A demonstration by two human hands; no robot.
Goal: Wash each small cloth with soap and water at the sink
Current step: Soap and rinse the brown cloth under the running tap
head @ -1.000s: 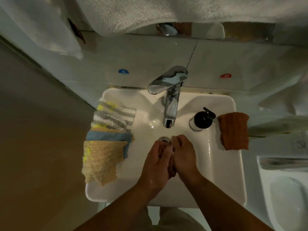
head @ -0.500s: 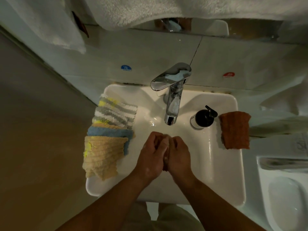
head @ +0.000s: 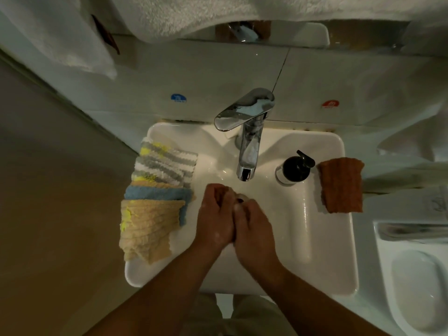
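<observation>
Across the far top, hanging white towel (head: 194, 15). Below it, white sink (head: 315, 263), basin wet and glossy, so probably slick under anything soapy.

On the left rim, stack of cloths (head: 155, 202): striped farthest, blue in the middle, tan nearest, overlapping and draped over the edge. Looks dry, light, limp and fluffy; likely turns heavier and floppier once soaked. Best pinched at a near corner of the tan one, to peel it off without dragging the rest into the basin.

Over the basin centre, left hand (head: 215, 217) and right hand (head: 253, 229), pressed side to side, fingers curled inward, skin flecked with what looks like suds. Cannot tell of any cloth between the palms; nothing of one plainly showing. If one is there, judged soapy, slippery and bunched small, needing a firm squeeze from both palms.

On the right rim, rust cloth (head: 340, 185), lying flat, well apart from the hands. Far of the hands, chrome tap (head: 249, 151), no stream plainly visible. Between tap and rust cloth, black soap pump (head: 294, 169), upright. At the fingertips, drain (head: 242, 196), half hidden.
</observation>
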